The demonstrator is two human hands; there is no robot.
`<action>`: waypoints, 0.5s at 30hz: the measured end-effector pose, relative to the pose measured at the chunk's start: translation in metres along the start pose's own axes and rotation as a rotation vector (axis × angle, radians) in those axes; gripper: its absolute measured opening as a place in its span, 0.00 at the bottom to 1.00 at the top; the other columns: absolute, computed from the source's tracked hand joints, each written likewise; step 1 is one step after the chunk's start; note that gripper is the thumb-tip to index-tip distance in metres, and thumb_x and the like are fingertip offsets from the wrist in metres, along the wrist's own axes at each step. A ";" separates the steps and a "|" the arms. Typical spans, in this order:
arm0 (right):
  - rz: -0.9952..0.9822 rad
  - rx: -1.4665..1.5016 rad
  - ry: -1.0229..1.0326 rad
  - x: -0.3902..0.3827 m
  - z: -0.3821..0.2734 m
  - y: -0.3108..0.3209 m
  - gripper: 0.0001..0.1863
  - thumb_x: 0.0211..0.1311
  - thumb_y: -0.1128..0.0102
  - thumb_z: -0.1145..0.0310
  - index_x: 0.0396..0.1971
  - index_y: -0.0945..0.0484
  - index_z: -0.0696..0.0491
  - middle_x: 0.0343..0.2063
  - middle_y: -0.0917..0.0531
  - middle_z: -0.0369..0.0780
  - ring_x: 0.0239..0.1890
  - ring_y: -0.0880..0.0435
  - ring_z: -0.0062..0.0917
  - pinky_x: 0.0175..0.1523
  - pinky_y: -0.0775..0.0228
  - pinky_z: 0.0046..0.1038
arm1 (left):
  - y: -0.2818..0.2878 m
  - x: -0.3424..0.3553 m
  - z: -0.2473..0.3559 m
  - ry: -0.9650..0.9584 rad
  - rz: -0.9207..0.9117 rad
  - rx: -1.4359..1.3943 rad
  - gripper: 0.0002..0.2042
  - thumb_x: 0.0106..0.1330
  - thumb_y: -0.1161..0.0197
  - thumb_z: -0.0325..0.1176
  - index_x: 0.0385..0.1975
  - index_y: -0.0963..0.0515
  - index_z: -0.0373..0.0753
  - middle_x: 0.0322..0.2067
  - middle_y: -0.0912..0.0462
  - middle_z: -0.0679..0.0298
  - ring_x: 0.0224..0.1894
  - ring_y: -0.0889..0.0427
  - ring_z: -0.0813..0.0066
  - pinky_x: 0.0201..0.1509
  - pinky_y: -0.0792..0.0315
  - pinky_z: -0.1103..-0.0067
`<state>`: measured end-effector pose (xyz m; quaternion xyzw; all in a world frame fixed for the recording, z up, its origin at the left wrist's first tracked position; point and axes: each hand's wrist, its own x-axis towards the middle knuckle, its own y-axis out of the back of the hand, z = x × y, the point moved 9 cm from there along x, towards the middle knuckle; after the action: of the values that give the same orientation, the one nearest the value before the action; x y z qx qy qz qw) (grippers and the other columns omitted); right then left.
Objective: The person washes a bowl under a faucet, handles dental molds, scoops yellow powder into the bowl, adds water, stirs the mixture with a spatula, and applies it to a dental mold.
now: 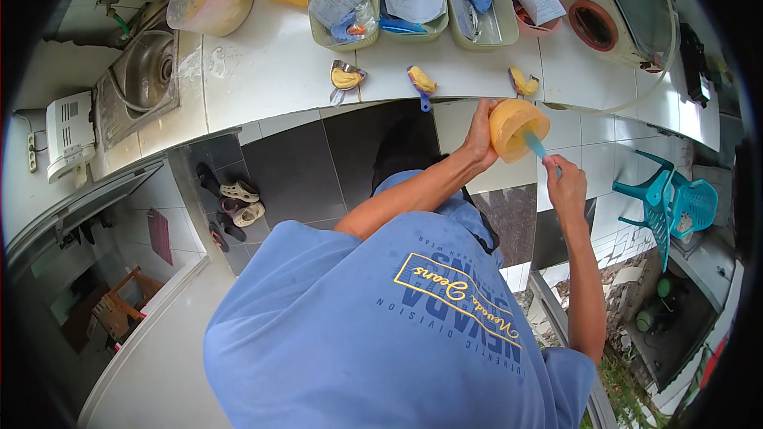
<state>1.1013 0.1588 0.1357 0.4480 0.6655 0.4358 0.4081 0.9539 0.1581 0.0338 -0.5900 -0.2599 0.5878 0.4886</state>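
My left hand grips the side of a round yellow-orange bowl, tilted with its mouth toward my right hand. Pale yellow stuff smears the inside. My right hand is closed round the handle of a light blue spatula, whose tip reaches into the bowl and is partly hidden. Along the counter's front edge lie three scoops heaped with a yellow mass: a metal scoop at left, a blue-handled scoop in the middle, and another scoop close to the bowl.
Behind the scoops, green baskets with papers and packets stand on the white counter, near a pink basket. A smeared pinkish tub is beside the sink. Teal plastic chairs stand at right; shoes lie on the floor at left.
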 end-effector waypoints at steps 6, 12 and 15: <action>-0.934 1.262 -0.778 -0.060 -0.053 -0.080 0.17 0.69 0.49 0.55 0.32 0.21 0.54 0.09 0.35 0.27 0.08 0.44 0.11 0.13 0.53 0.17 | 0.004 -0.002 0.009 0.025 -0.016 -0.077 0.19 0.66 0.59 0.45 0.43 0.27 0.40 0.41 0.21 0.60 0.44 0.20 0.69 0.50 0.25 0.69; -0.373 0.504 -0.339 -0.002 0.003 -0.057 0.17 0.68 0.48 0.58 0.25 0.21 0.55 0.11 0.26 0.37 0.10 0.30 0.23 0.19 0.42 0.27 | 0.000 -0.002 0.012 0.038 0.006 -0.109 0.17 0.66 0.59 0.46 0.40 0.29 0.41 0.40 0.22 0.61 0.44 0.21 0.70 0.51 0.25 0.69; -0.018 0.166 0.102 0.008 -0.021 -0.018 0.16 0.68 0.49 0.58 0.28 0.24 0.54 0.10 0.29 0.34 0.09 0.34 0.21 0.16 0.46 0.25 | 0.004 -0.008 0.011 0.051 0.004 -0.103 0.17 0.66 0.58 0.46 0.39 0.28 0.41 0.40 0.21 0.62 0.43 0.21 0.70 0.51 0.26 0.69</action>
<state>1.0751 0.1575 0.1240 0.4514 0.7234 0.3975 0.3390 0.9406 0.1525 0.0353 -0.6298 -0.2761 0.5594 0.4629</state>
